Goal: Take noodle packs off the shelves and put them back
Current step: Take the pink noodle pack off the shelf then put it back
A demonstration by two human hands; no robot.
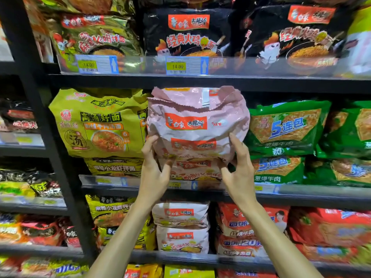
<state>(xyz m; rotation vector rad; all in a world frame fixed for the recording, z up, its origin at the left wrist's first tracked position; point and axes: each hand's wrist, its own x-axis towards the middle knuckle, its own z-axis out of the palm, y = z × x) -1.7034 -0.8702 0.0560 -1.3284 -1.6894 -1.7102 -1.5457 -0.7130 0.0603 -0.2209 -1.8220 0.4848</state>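
Pink noodle pack (197, 125) is being held upright at the front of the middle shelf (301, 194), sitting between a yellow-green pack (96, 125) and green packs (285, 127). A person's left hand (154, 169) is gripping its lower left edge, fingers running up the side and thumb pressing the front. The right hand (239, 169) is clasping the lower right edge the same way. Black packs (186, 31) are standing on the shelf above.
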